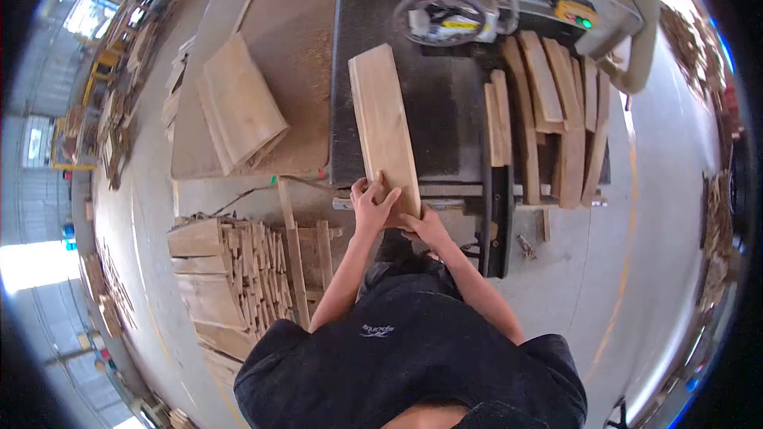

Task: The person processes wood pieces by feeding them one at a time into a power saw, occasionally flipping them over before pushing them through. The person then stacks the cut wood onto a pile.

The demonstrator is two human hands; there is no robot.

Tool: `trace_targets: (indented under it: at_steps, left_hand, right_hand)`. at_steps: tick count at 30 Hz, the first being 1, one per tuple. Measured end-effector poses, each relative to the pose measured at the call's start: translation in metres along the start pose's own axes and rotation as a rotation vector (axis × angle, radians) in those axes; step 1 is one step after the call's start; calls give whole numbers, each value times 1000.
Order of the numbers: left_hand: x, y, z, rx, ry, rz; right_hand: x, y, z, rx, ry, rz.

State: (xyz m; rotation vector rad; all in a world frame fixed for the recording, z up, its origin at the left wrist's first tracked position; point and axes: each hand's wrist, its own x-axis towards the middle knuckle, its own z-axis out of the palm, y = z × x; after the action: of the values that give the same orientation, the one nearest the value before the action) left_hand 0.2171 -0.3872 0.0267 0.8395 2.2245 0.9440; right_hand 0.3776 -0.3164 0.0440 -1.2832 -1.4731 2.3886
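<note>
A long pale wooden board (383, 115) lies lengthwise over the dark machine table (453, 103), its near end at the front edge. My left hand (373, 202) grips the board's left side near that end, with the thumb on top. At the near right corner, my right hand (427, 228) is closed on the board, its fingers partly hidden beneath it. Right of the board, several narrow wooden strips (548, 111) rest side by side on the table.
A handwheel (445, 17) and a control box with a green light (576, 13) are at the back. Wide boards (242, 103) lie on the brown table (306, 56) at left. Stacked wood (230, 270) stands at lower left. A black rail (497, 222) juts toward me.
</note>
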Motion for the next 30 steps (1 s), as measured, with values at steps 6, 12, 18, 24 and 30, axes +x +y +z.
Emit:
trace_targets:
  at_steps: [6, 12, 18, 24, 30]
  left_hand:
    - [-38, 11, 66, 441, 110, 527]
    - [-22, 52, 132, 402, 144, 525]
    - [48, 77, 149, 455, 232, 520]
    - [111, 103, 148, 424, 229, 503]
    - [159, 122, 143, 399, 236, 515]
  right_hand:
    - [-46, 103, -47, 535, 153, 139]
    - [-43, 133, -61, 1038, 351, 124]
    - [-14, 56, -66, 870, 457, 86]
    - [37, 6, -92, 605, 453, 152]
    - [75, -32, -101, 657, 525, 170]
